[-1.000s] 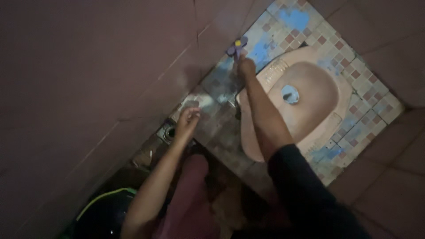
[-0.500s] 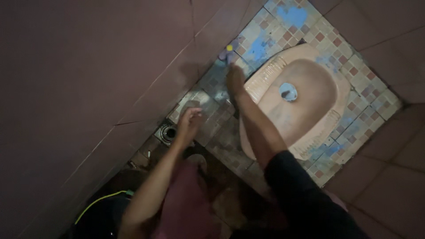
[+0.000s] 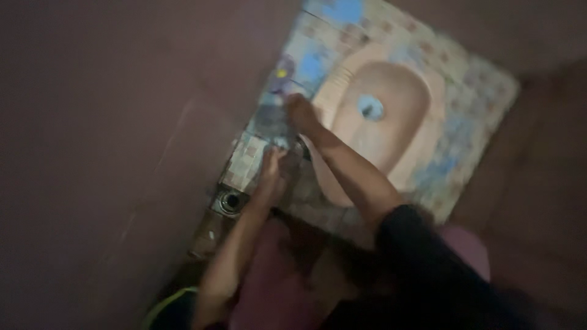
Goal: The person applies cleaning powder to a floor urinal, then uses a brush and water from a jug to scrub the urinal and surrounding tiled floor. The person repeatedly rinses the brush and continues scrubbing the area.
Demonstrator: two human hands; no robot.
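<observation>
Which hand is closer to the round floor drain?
The left hand. It hovers over the mosaic tiles just above the floor drain. The right hand reaches further off, beside the rim of the squat toilet pan.

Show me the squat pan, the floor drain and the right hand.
squat pan (image 3: 397, 110), head view, bowl's inner slope
floor drain (image 3: 230, 201), head view, round grate
right hand (image 3: 301, 113), head view, back of hand

Dim room — dark reddish wall tiles (image 3: 110, 122), a patterned mosaic floor (image 3: 465, 104), a round floor drain (image 3: 230, 201).
</observation>
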